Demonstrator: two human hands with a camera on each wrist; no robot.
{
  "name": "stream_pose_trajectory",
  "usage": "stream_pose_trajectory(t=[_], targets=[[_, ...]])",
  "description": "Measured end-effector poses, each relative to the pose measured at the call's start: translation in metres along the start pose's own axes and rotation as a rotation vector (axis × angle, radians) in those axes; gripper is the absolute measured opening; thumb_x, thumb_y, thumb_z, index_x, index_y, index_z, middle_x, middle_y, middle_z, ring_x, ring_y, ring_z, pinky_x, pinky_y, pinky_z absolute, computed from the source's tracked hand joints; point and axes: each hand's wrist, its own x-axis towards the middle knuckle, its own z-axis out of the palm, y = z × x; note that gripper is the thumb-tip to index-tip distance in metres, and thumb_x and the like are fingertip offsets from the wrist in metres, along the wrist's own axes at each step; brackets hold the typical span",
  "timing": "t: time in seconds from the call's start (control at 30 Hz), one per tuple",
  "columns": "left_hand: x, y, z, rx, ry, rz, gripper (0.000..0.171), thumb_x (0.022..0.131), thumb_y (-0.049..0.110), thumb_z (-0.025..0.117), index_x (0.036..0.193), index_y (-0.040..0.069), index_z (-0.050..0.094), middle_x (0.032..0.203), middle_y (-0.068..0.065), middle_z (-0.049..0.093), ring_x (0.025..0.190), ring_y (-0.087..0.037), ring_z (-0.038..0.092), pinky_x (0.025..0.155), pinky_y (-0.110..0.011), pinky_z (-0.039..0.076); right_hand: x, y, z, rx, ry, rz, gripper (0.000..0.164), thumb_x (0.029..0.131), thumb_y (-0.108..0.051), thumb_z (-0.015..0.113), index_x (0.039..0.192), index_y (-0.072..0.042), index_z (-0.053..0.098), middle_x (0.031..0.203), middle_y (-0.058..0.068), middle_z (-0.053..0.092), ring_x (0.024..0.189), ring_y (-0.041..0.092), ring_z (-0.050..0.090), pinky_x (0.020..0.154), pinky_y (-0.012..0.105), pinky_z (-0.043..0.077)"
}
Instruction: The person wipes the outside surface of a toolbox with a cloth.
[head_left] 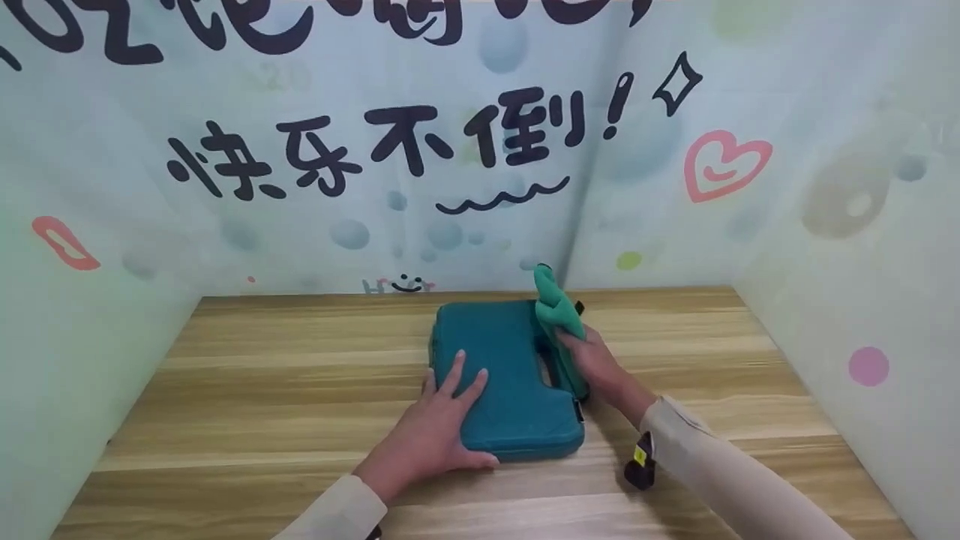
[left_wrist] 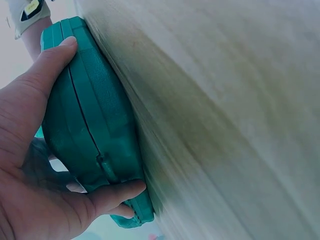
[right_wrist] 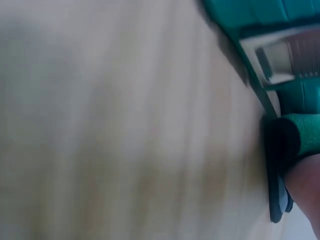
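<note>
A teal hard case (head_left: pixel 510 367) lies flat on the table, its handle side toward the right. My left hand (head_left: pixel 431 427) rests on its near left corner, fingers spread over the top and left side, thumb along the near edge. In the left wrist view the thumb and another finger touch the side of the case (left_wrist: pixel 95 110), across its seam. At the case's right side my right hand (head_left: pixel 596 360) grips a green tool (head_left: pixel 556 304) with dark parts; its exact kind is unclear. The right wrist view shows a latch (right_wrist: pixel 277 60) on the case beside this tool (right_wrist: pixel 307 132).
The wood-grain table (head_left: pixel 300 390) meets a printed backdrop (head_left: pixel 420 247) with dark lettering behind the case. Pale side walls (head_left: pixel 847 300) flank the table on both sides. A black strap end with a yellow label (head_left: pixel 640 461) hangs near the right cuff.
</note>
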Motion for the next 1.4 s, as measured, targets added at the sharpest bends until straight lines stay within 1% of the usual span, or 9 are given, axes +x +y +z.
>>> stream_pose_trajectory(t=[0.23, 0.4, 0.53, 0.77, 0.97, 1.07, 1.17, 1.27, 1.4], targets=[[-0.004, -0.005, 0.001, 0.029, 0.021, -0.02, 0.12, 0.07, 0.079, 0.073, 0.164, 0.02, 0.024, 0.169, -0.015, -0.001, 0.14, -0.065, 0.012, 0.092, -0.071, 0.043, -0.037, 0.003, 0.012, 0.027, -0.031, 0.022, 0.066, 0.108, -0.034, 0.051, 0.16, -0.004, 0.023, 0.16, 0.012, 0.031, 0.147, 0.03, 0.023, 0.118, 0.055, 0.014], [-0.003, -0.008, -0.001, 0.016, 0.028, -0.027, 0.12, 0.07, 0.078, 0.074, 0.164, 0.021, 0.025, 0.169, -0.014, -0.002, 0.14, -0.064, 0.013, 0.093, -0.071, 0.042, -0.059, 0.001, 0.021, 0.048, 0.013, 0.04, 0.065, 0.105, -0.032, 0.055, 0.157, -0.001, 0.03, 0.156, 0.012, 0.037, 0.144, 0.029, 0.028, 0.118, 0.052, 0.018], [-0.001, -0.009, -0.001, 0.005, 0.024, -0.033, 0.12, 0.07, 0.078, 0.075, 0.164, 0.022, 0.024, 0.169, -0.013, -0.002, 0.141, -0.063, 0.012, 0.094, -0.072, 0.041, -0.069, 0.002, 0.025, 0.062, 0.057, 0.043, 0.062, 0.104, -0.028, 0.057, 0.154, 0.0, 0.034, 0.152, 0.014, 0.042, 0.141, 0.029, 0.032, 0.117, 0.051, 0.02], [0.002, -0.006, 0.003, 0.037, 0.046, -0.019, 0.12, 0.07, 0.077, 0.075, 0.163, 0.021, 0.025, 0.169, -0.014, 0.0, 0.14, -0.064, 0.015, 0.091, -0.07, 0.045, -0.082, 0.005, 0.028, 0.169, 0.053, 0.026, 0.064, 0.105, -0.023, 0.055, 0.158, -0.001, 0.025, 0.157, 0.013, 0.033, 0.144, 0.029, 0.025, 0.118, 0.049, 0.015], [0.004, -0.002, 0.003, 0.03, 0.035, -0.026, 0.12, 0.071, 0.077, 0.075, 0.164, 0.022, 0.024, 0.169, -0.012, -0.002, 0.141, -0.062, 0.013, 0.095, -0.07, 0.043, -0.093, 0.003, 0.029, 0.136, 0.065, 0.044, 0.069, 0.105, -0.027, 0.055, 0.159, -0.002, 0.02, 0.16, 0.013, 0.027, 0.147, 0.029, 0.019, 0.119, 0.052, 0.01], [0.004, -0.002, 0.004, 0.03, 0.037, -0.021, 0.119, 0.071, 0.077, 0.075, 0.164, 0.022, 0.025, 0.169, -0.013, -0.002, 0.141, -0.063, 0.013, 0.094, -0.069, 0.043, -0.097, 0.002, 0.03, 0.103, 0.058, 0.049, 0.069, 0.106, -0.029, 0.054, 0.159, -0.002, 0.02, 0.161, 0.014, 0.027, 0.148, 0.03, 0.019, 0.119, 0.054, 0.01], [0.004, -0.002, 0.004, 0.038, 0.039, -0.021, 0.119, 0.071, 0.078, 0.074, 0.164, 0.022, 0.024, 0.169, -0.013, -0.002, 0.141, -0.063, 0.013, 0.093, -0.069, 0.044, -0.1, 0.003, 0.032, 0.031, 0.042, 0.01, 0.066, 0.107, -0.027, 0.052, 0.159, 0.001, 0.022, 0.161, 0.015, 0.028, 0.148, 0.031, 0.02, 0.119, 0.053, 0.011], [0.004, -0.002, 0.004, 0.039, 0.039, -0.02, 0.12, 0.071, 0.078, 0.074, 0.164, 0.022, 0.024, 0.169, -0.013, -0.002, 0.141, -0.063, 0.013, 0.093, -0.069, 0.044, -0.101, 0.005, 0.034, -0.076, 0.009, -0.093, 0.064, 0.109, -0.022, 0.049, 0.161, 0.001, 0.018, 0.164, 0.013, 0.022, 0.149, 0.028, 0.015, 0.119, 0.051, 0.01], [0.004, -0.003, 0.004, 0.043, 0.034, -0.012, 0.119, 0.071, 0.078, 0.075, 0.164, 0.021, 0.025, 0.169, -0.014, -0.002, 0.141, -0.063, 0.014, 0.094, -0.068, 0.044, -0.106, 0.008, 0.035, -0.259, -0.023, -0.253, 0.067, 0.11, -0.016, 0.045, 0.162, -0.003, 0.005, 0.168, 0.011, 0.009, 0.152, 0.028, 0.004, 0.119, 0.048, 0.007]])
